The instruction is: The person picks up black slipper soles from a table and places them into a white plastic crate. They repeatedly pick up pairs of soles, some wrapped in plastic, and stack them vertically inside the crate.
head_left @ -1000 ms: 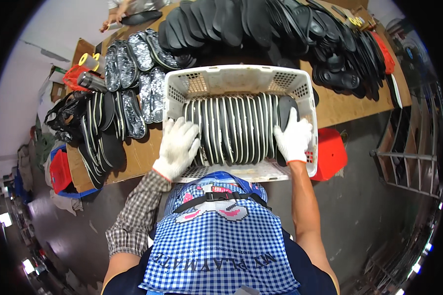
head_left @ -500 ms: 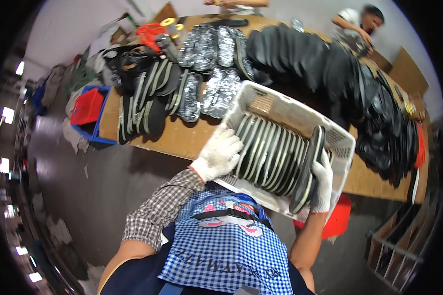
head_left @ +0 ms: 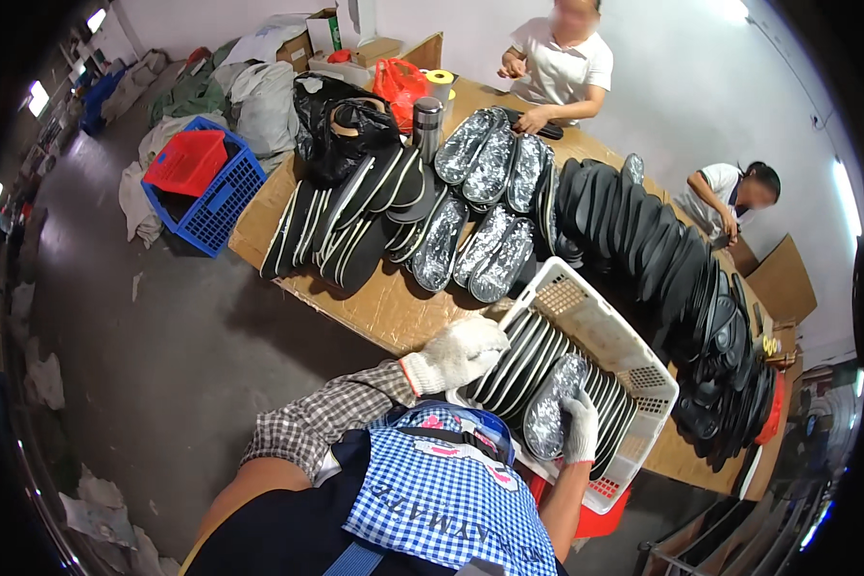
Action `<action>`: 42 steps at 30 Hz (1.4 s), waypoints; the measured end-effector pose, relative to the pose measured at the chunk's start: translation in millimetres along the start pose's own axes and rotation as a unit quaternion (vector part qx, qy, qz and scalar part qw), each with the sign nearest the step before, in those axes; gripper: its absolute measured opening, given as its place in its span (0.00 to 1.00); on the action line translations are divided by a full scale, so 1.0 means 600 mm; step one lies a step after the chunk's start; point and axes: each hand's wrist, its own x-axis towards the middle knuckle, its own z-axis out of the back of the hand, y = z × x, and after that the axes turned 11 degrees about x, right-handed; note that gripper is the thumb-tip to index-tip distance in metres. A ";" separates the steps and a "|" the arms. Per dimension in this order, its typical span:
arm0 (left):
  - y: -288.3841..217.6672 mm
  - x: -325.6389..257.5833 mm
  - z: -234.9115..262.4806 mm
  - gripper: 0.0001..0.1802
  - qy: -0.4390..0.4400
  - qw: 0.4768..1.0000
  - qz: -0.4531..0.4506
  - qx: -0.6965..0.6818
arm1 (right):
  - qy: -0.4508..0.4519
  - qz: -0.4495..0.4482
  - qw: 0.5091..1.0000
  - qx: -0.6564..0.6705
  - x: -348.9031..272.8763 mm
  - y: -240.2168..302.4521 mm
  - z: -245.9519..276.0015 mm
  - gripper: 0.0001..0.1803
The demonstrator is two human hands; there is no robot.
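Sole (head_left: 550, 415) pinched by my right hand (head_left: 581, 429) overlapped others inside the basket (head_left: 600, 322); my left hand (head_left: 459, 355) covered the basket's left edge, grip unclear. I judged a loose pinch could drop it.

there's room above the white crate (head_left: 646, 422), its far wall (head_left: 603, 319) blocking any low reach forward, black soles (head_left: 634, 226) banked up behind, a bare strip of table (head_left: 379, 319) giving passage left

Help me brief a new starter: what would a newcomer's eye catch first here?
The shiny sole in the right hand, over the row of soles in the white crate. Beyond it, overlapping dark soles line the table. At left, a red bin sits in a blue crate.
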 end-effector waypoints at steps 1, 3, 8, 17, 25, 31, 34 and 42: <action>0.006 0.006 0.023 0.10 -0.013 0.999 0.013 0.039 | -0.029 0.025 0.999 0.026 -0.017 0.011 -0.014 0.27; 0.020 0.017 0.086 0.09 -0.088 0.993 0.014 0.077 | -0.020 0.037 0.997 0.071 -0.038 0.034 -0.019 0.29; 0.072 -0.003 0.225 0.14 -0.229 0.940 0.238 0.081 | -0.027 0.097 0.947 0.307 -0.075 0.060 -0.076 0.25; -0.032 0.019 0.310 0.43 -0.028 0.992 0.116 0.029 | 0.144 0.003 0.977 0.156 0.001 0.080 -0.439 0.28; 0.014 0.020 0.382 0.37 0.024 0.936 0.352 0.017 | 0.317 0.123 0.913 -0.225 0.018 0.083 -0.660 0.41; 0.130 -0.025 0.471 0.48 -0.206 0.877 0.334 -0.278 | 0.234 0.203 0.920 -0.242 0.118 0.066 -0.699 0.33; 0.196 -0.029 0.516 0.54 -0.182 0.840 0.356 -0.368 | 0.093 0.339 0.877 -0.329 0.222 0.055 -0.677 0.42; 0.316 -0.004 0.494 0.48 -0.099 0.789 0.319 -0.516 | 0.197 -0.084 0.972 -0.098 0.338 0.051 -0.673 0.40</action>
